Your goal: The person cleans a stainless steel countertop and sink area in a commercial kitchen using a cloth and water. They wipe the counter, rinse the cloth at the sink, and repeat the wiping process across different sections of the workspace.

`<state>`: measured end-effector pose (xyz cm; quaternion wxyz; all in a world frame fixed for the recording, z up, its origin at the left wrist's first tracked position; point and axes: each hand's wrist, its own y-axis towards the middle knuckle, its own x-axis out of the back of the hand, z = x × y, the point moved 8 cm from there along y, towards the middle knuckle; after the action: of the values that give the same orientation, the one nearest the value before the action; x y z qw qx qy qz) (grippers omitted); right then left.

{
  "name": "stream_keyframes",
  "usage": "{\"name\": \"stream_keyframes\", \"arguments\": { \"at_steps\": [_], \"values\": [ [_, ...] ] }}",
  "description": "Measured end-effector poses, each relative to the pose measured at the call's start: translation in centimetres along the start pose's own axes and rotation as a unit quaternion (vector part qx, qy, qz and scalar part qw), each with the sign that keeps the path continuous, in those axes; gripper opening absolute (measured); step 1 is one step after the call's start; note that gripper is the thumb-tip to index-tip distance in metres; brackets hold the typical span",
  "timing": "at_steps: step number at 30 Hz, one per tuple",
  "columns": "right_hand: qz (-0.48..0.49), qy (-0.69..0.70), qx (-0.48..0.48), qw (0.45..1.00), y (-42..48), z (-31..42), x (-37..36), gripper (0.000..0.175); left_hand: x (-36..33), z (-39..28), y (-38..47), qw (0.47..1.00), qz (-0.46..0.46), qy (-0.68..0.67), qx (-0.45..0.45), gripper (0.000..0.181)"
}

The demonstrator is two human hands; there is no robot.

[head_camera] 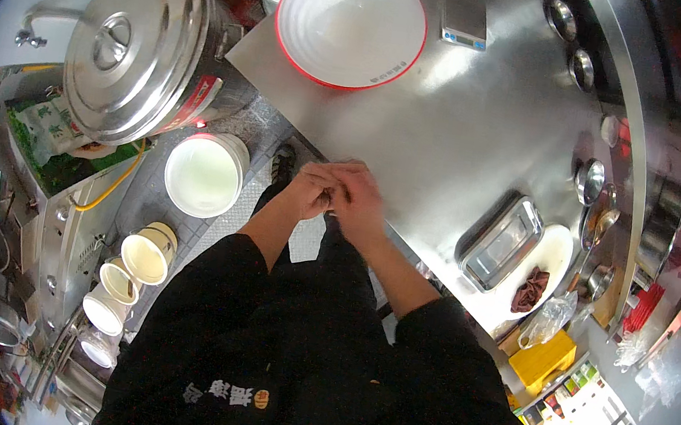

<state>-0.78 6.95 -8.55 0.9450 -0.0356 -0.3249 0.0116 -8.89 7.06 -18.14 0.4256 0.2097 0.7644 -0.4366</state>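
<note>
My left hand and my right hand meet in front of my body, beside the edge of a stainless steel worktable. The fingers overlap and touch, and the right hand is slightly blurred. No object shows between them, though the inner fingers and palms are hidden. Beyond the hands, a large white basin with a red rim sits at the worktable's far end. A little whitish residue or liquid seems to lie on its bottom. Off to the left, a white bucket on the floor has pale contents.
A large lidded steel pot stands left of the worktable. Several pale tubs line the floor at left. On the worktable are a digital scale, a steel tray and a white board bearing a dark crumpled cloth.
</note>
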Motion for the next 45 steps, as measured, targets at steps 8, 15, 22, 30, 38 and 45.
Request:
{"name": "stream_keyframes", "arguments": {
  "at_steps": [8, 15, 22, 30, 38, 45],
  "values": [
    [-0.159, -0.162, -0.14, 0.964, 1.7, -3.1, 11.9, 0.027, 4.8, 2.6, -0.2, 0.983, -0.149, -0.022, 0.107, 0.027],
    [-0.001, -0.168, -0.031, 0.985, 1.9, -0.9, 1.9, 0.028, 8.5, 0.7, -3.2, 0.983, -0.164, -0.004, 0.079, 0.028],
    [0.046, -0.268, -0.056, 0.961, 3.0, -2.7, 4.2, 0.032, 18.6, -0.4, -11.9, 0.956, -0.28, 0.036, 0.073, 0.031],
    [0.059, -0.323, -0.047, 0.943, 4.6, -3.8, 4.0, 0.039, 30.8, 7.4, -30.5, 0.859, -0.511, -0.023, -0.028, 0.035],
    [0.094, -0.313, -0.005, 0.945, 6.8, -0.8, 4.8, 0.039, 31.9, 25.6, -47.0, 0.769, -0.616, -0.168, -0.037, 0.034],
    [0.115, -0.229, 0.075, 0.964, 3.6, 6.7, -1.8, 0.034, 32.7, 30.2, -53.1, 0.72, -0.604, -0.33, -0.089, 0.031]
  ]
}}
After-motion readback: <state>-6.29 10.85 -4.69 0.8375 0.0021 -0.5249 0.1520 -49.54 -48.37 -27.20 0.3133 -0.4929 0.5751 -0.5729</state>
